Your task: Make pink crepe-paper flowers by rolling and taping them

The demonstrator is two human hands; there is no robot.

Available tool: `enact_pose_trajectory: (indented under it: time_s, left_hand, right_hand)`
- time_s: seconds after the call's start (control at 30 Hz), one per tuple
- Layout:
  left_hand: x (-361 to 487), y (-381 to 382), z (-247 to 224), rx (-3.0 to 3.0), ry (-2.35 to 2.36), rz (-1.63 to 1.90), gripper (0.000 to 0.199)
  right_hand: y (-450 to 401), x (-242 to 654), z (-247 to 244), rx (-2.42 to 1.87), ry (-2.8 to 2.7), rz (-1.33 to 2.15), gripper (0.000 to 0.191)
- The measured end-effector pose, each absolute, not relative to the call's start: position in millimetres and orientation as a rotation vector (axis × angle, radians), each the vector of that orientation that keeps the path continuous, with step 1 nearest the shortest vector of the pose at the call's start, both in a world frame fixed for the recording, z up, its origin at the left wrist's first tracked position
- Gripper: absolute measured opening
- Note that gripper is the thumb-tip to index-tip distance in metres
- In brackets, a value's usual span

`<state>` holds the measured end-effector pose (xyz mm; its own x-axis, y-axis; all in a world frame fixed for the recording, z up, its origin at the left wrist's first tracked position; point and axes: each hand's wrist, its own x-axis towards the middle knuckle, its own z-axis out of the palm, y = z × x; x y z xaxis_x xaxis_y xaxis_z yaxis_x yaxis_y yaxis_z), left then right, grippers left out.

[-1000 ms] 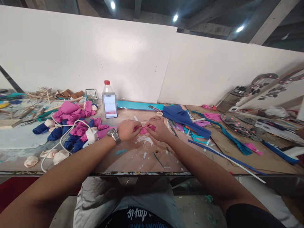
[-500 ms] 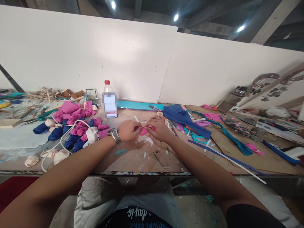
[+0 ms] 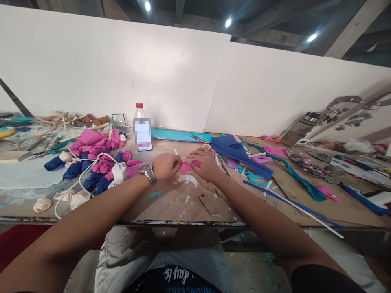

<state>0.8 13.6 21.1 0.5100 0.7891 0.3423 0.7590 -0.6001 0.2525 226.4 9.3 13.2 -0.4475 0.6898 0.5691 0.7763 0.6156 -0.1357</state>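
A strip of bright pink fabric (image 3: 185,166) stretches between my two hands, low over the worktable. My left hand (image 3: 165,166), with a metal watch on its wrist, is closed in a pinch on the strip's left part. My right hand (image 3: 206,163) has its fingers bent over the right part, thumb beneath, gripping it. Part of the strip is hidden under the fingers. Just below it, a whitish smear (image 3: 188,179) marks the table surface.
Pink, navy and cream fabric rosettes (image 3: 91,142) pile up at left, with a white charger (image 3: 119,173) and cable among them. Behind stand a red-capped bottle (image 3: 139,110) and a lit phone (image 3: 143,134). Navy fabric (image 3: 232,150) and scissors (image 3: 200,139) lie right of centre.
My hands have drawn slightly apart, so more of the pink strip shows between them. The right fingers now lie flatter over it.
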Motion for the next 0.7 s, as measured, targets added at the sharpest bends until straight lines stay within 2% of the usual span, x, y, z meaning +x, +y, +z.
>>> enact_pose_trajectory:
  time_s: [0.7]
  left_hand:
    - [0.2, 15.1, 19.7, 2.66, 1.17, 0.642, 0.029]
  right_hand:
    - [1.5, 222.1, 20.6, -1.123, -2.392, -0.06, 0.02]
